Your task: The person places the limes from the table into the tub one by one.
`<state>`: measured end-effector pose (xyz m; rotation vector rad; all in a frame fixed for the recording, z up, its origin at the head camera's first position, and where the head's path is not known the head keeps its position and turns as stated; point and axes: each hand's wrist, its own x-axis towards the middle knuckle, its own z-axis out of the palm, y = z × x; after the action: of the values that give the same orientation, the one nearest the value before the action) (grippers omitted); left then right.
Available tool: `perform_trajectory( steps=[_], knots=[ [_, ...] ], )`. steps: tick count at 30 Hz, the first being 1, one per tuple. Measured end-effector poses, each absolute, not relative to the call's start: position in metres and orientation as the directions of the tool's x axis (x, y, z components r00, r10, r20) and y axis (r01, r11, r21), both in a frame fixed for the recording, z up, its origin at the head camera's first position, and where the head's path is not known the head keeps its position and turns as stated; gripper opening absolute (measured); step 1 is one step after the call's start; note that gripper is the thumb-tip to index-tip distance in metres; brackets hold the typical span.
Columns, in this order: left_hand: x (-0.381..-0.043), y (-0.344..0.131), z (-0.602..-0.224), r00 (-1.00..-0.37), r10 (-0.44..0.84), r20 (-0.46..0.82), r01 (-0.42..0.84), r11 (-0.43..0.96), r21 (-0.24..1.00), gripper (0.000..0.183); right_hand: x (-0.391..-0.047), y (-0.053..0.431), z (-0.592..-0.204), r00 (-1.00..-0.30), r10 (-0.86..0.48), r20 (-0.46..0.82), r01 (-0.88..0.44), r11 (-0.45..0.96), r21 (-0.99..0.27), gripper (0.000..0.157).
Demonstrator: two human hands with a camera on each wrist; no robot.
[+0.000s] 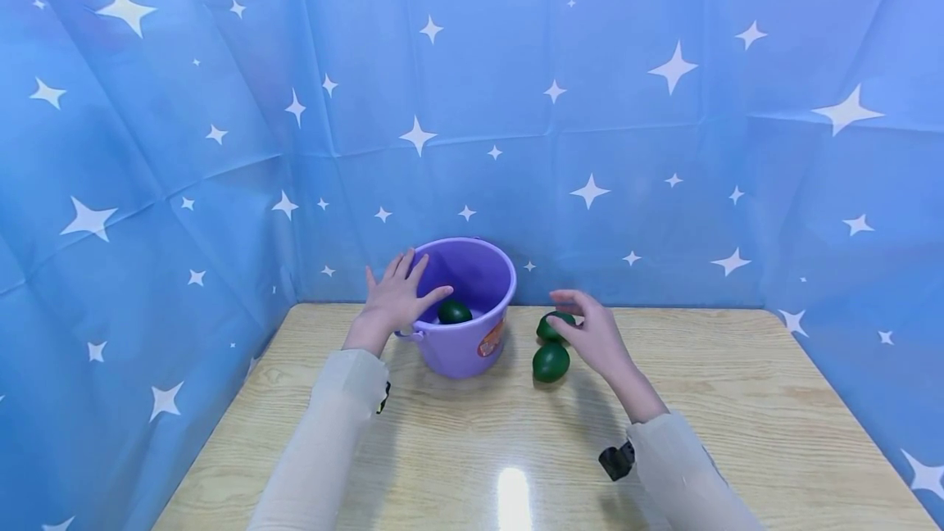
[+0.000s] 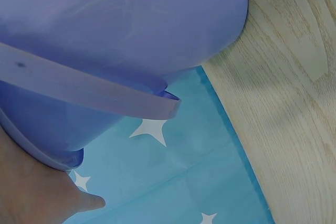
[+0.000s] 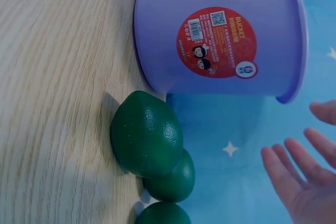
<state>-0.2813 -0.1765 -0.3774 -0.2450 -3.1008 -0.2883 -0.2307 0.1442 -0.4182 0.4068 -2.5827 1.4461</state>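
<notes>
A purple bucket (image 1: 460,351) with a red label stands near the back of the table, and a green lime (image 1: 455,312) lies inside it. My left hand (image 1: 394,300) is at the bucket's left rim, fingers spread, thumb over the opening. In the left wrist view that hand (image 2: 37,192) lies against the rim, beside the hanging handle (image 2: 89,90). To the bucket's right, my right hand (image 1: 593,334) hovers by two limes, a front one (image 1: 551,361) and a partly covered one (image 1: 549,329). The right wrist view shows a third lime (image 3: 163,214) there; the fingers (image 3: 294,169) are apart from them all.
The pale wooden table (image 1: 457,449) ends at the back against a blue curtain (image 1: 627,146) with white stars. More curtain (image 1: 147,211) hangs along the left side. A small black device (image 1: 617,460) sits at the right wrist.
</notes>
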Motion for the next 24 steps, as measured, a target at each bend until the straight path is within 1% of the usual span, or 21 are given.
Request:
perform_trajectory(
  steps=[13,24],
  knots=[
    [-0.282,-0.177,-0.378,-0.988,0.152,0.030,0.155,0.971,0.182,0.092,-0.229,0.146,-0.422,-0.959,-0.162,0.233,-0.284,0.507,-0.814,0.038],
    [-0.282,-0.178,-0.378,-0.988,0.151,0.021,0.153,0.971,0.186,0.092,-0.229,0.149,-0.429,-0.964,-0.171,0.206,-0.265,0.503,-0.822,0.040]
  ],
)
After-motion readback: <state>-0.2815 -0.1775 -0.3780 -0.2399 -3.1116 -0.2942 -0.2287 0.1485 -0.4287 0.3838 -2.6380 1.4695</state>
